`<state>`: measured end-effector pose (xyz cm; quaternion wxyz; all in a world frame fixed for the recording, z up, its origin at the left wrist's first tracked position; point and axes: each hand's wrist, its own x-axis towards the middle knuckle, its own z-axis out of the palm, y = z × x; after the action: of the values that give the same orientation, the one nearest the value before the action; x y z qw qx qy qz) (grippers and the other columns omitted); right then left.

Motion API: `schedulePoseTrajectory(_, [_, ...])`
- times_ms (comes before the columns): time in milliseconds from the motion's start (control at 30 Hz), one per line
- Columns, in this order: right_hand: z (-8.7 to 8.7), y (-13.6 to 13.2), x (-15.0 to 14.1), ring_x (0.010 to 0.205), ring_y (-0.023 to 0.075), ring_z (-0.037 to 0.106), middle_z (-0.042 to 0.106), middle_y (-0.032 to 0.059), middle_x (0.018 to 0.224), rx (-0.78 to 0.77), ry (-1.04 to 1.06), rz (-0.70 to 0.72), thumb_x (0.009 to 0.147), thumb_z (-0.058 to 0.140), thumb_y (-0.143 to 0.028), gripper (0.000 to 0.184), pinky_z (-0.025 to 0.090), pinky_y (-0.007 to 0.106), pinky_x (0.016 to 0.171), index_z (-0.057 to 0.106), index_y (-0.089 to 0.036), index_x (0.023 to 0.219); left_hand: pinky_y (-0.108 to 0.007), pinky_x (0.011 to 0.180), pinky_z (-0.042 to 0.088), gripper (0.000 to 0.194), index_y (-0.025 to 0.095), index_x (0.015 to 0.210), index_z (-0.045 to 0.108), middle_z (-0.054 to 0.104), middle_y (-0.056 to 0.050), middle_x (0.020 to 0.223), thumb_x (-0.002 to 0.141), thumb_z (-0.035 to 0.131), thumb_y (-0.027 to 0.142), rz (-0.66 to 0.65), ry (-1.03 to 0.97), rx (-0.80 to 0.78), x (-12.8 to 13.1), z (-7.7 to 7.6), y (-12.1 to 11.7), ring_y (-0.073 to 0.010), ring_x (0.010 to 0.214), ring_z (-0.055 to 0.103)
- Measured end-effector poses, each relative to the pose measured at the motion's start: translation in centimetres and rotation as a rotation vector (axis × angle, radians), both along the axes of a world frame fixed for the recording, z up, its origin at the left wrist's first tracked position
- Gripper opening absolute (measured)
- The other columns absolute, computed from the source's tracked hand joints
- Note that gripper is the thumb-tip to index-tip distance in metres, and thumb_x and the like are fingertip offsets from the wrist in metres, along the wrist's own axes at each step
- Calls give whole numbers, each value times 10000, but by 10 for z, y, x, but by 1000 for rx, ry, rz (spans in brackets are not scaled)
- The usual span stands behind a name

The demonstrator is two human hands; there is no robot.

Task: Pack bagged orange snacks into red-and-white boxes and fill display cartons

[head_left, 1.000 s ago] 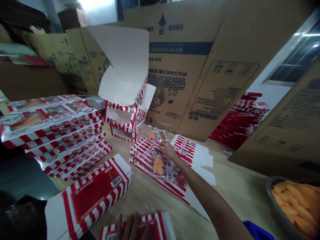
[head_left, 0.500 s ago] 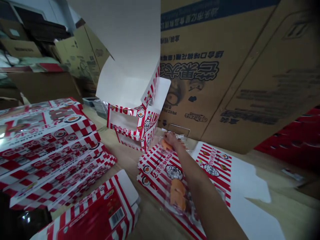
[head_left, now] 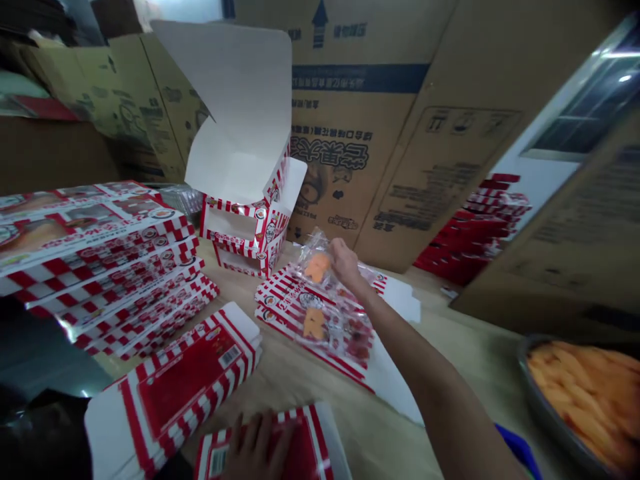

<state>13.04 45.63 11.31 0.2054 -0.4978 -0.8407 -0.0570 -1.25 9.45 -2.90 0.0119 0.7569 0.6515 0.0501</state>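
My right hand (head_left: pixel 345 263) reaches over the striped flat cartons, its fingers closed at the edge of a clear plastic pack (head_left: pixel 317 268) with orange pieces in it. A second clear pack (head_left: pixel 315 325) with orange and dark red pieces lies nearer on the red-and-white striped carton (head_left: pixel 280 308). At the bottom edge, my left hand (head_left: pixel 257 448) rests with fingers spread on a red striped flat box (head_left: pixel 305 450). To its left lies a pile of similar flat boxes (head_left: pixel 185 380).
A folded-up box with a raised white lid (head_left: pixel 245 133) stands on another striped box. Checked cartons (head_left: pixel 135 247) are stacked at left. A large cardboard carton (head_left: pixel 365 167) stands behind. At right is a metal bowl (head_left: pixel 525 373) full of orange pieces.
The view has swung right, bringing the bowl into sight. My left hand has appeared on a flat box. The far pack now sits tilted up beside my right hand.
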Motion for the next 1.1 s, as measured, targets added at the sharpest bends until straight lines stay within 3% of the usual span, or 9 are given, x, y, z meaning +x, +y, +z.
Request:
schedulePoseTrajectory(133, [19, -80, 43, 839, 221, 556, 607, 116, 964, 28, 68, -116, 929, 286, -148, 237, 367, 291, 692, 511, -139, 1005, -599, 1058, 186, 1060, 155, 1448, 309, 461, -224, 1361, 515, 728, 433, -30, -70, -116, -2, 44, 0, -423, 1246, 384])
schedulePoseTrajectory(200, [20, -126, 62, 779, 209, 553, 619, 99, 904, 14, 64, -135, 926, 310, -166, 218, 349, 274, 647, 521, -141, 977, -584, 1053, 194, 1086, 120, 1446, 292, 444, -228, 1350, 507, 720, 459, -25, -95, -123, -3, 60, -1, -415, 1232, 376])
schedulePoseTrajectory(367, [-2, -237, 89, 756, 208, 577, 640, 99, 952, -136, -3, -202, 927, 337, -174, 263, 356, 275, 618, 555, -164, 1073, -543, 1021, 240, 1027, 94, 1425, 303, 444, -217, 1313, 547, 690, 463, -38, -102, -45, -5, 70, -9, -390, 1180, 397])
schedulePoseTrajectory(467, [-26, -279, 91, 792, 207, 596, 620, 105, 1048, -193, -41, -194, 906, 335, -115, 384, 385, 279, 635, 561, -211, 1201, -530, 1016, 252, 1026, 111, 1427, 291, 447, -203, 1304, 544, 689, 450, -68, -103, -23, -5, 70, -15, -378, 1175, 400])
schedulePoseTrajectory(667, [-56, -301, 89, 1032, 231, 570, 626, 82, 1095, -547, 16, 199, 942, 387, -220, 360, 377, 407, 941, 603, -283, 1222, -556, 1072, 151, 1065, 132, 1428, 290, 391, -219, 1370, 493, 719, 408, -179, -72, -17, -2, 63, -22, -395, 1261, 330])
schedulePoseTrajectory(767, [-72, -301, 81, 1263, 305, 421, 526, 111, 1320, -709, 9, 207, 924, 435, -267, 347, 173, 634, 1034, 598, -317, 1227, -557, 1081, 139, 1115, 141, 1430, 285, 381, -216, 1389, 460, 745, 444, -210, -87, -52, -1, 55, -24, -396, 1275, 325])
schedulePoseTrajectory(867, [-90, -302, 74, 1338, 295, 346, 464, 92, 1405, -729, 161, 196, 869, 477, -217, 325, 124, 616, 1077, 669, -289, 1122, -562, 1082, 139, 1133, 169, 1418, 312, 363, -205, 1418, 433, 765, 498, -237, -94, -92, -2, 50, -24, -401, 1292, 310])
schedulePoseTrajectory(1000, [-103, -312, 98, 1205, 247, 508, 546, 108, 1320, -480, 625, -149, 804, 450, -190, 312, 413, 423, 987, 696, -194, 996, -567, 1074, 160, 1157, 177, 1421, 316, 348, -217, 1434, 421, 783, 526, -237, -94, -134, -4, 53, -22, -407, 1298, 311])
schedulePoseTrajectory(1100, [-104, -326, 136, 1143, 302, 544, 609, 163, 1216, -349, 738, -467, 801, 481, -321, 392, 435, 456, 954, 629, -139, 1116, -564, 1074, 166, 1150, 166, 1420, 326, 348, -225, 1434, 427, 787, 520, -235, -82, -146, -4, 56, -22, -409, 1293, 319])
